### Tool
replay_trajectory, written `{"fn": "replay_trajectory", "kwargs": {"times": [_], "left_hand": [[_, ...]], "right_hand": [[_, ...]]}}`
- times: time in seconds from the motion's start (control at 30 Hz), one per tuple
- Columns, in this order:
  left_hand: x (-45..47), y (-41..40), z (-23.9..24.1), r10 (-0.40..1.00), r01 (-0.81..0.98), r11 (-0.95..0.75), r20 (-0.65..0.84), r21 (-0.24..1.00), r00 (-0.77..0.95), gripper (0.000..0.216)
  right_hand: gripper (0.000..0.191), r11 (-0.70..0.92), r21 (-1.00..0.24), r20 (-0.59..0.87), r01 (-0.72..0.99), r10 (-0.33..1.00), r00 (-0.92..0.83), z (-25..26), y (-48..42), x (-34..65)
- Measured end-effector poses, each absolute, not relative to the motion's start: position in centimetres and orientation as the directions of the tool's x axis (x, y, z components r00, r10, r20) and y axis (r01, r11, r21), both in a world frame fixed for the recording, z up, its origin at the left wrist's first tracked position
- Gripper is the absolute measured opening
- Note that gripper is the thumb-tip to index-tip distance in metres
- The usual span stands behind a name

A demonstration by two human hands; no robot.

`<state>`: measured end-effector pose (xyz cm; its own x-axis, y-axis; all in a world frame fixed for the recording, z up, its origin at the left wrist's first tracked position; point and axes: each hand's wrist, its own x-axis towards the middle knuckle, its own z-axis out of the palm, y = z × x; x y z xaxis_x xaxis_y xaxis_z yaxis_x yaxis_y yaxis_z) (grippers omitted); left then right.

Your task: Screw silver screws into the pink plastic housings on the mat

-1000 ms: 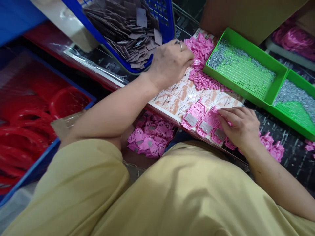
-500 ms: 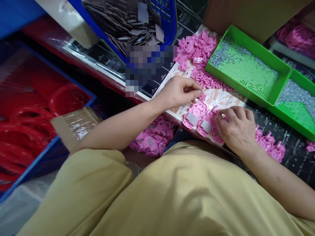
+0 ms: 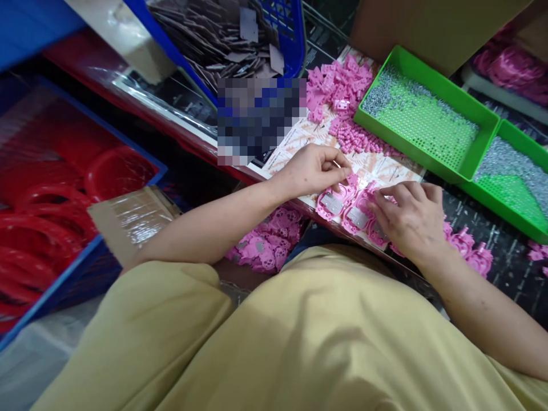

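Observation:
My left hand (image 3: 314,169) is pinched closed over the leftmost of three pink plastic housings (image 3: 331,204) that lie in a row at the table's near edge, each with a grey metal plate. What it pinches is too small to name. My right hand (image 3: 409,220) rests with curled fingers on the right housings (image 3: 358,215), pressing them down. Behind the hands lies a heap of small pink parts (image 3: 340,85) and a row of pink pegs (image 3: 362,142) on a printed sheet.
Two green trays (image 3: 460,162) of small metal screws stand at the right. A blue basket (image 3: 286,34) holds grey-brown plates at the top. More pink housings (image 3: 268,248) lie below the table edge and at my right wrist (image 3: 471,254). Red rings (image 3: 47,211) fill a blue crate at left.
My left hand has come back from the pink heap to the leftmost housing and pinched down over it. My right hand has stayed on the housings, shifting its fingers slightly.

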<state>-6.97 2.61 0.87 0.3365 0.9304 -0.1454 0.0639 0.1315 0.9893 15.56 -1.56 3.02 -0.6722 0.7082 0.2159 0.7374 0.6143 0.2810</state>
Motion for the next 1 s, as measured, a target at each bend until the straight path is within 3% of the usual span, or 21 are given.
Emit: {"fn": "replay_trajectory", "kwargs": {"times": [0.13,0.3,0.4,0.53,0.67,0.73,0.83,0.93,1.0], "left_hand": [[-6.7,2.6,0.7,0.922,0.048,0.171,-0.177,0.984,0.345,0.006],[-6.6,2.5,1.0,0.918,0.037,0.175,-0.177,0.984,0.354,0.009],[-6.6,2.3,1.4,0.907,0.042,0.213,-0.213,0.976,0.364,0.01],[-6.1,2.1,1.8,0.902,0.018,0.23,-0.221,0.973,0.37,0.013],[-5.6,2.0,1.8,0.908,0.0,0.208,-0.193,0.978,0.373,0.012],[-5.9,1.6,1.6,0.924,0.044,0.145,-0.151,0.989,0.351,0.011],[-7.2,0.6,1.0,0.959,0.201,-0.109,0.05,0.974,0.277,0.012],[-8.9,-0.5,0.1,0.916,0.405,-0.384,0.286,0.83,0.283,0.015],[-9.9,-0.9,-0.7,0.882,0.505,-0.467,0.346,0.726,0.319,0.018]], "right_hand": [[0.033,0.602,0.361,0.257,0.713,0.671,-0.696,3.0,-2.6,14.9],[0.023,0.616,0.153,0.319,0.773,0.71,-0.628,2.3,-1.1,15.9],[0.025,0.611,0.105,0.309,0.785,0.73,-0.609,2.9,-0.4,16.3],[0.017,0.633,-0.036,0.404,0.773,0.717,-0.568,4.6,-0.7,15.7],[0.017,0.687,-0.029,0.446,0.726,0.659,-0.605,5.4,-1.1,14.1],[0.015,0.696,-0.014,0.468,0.718,0.639,-0.61,5.1,-0.8,13.5],[0.019,0.644,-0.128,0.427,0.754,0.722,-0.544,4.2,0.2,13.3],[0.021,0.577,-0.248,0.328,0.778,0.806,-0.493,3.4,1.3,13.7],[0.022,0.563,-0.245,0.323,0.789,0.815,-0.481,3.2,1.9,14.1]]}}
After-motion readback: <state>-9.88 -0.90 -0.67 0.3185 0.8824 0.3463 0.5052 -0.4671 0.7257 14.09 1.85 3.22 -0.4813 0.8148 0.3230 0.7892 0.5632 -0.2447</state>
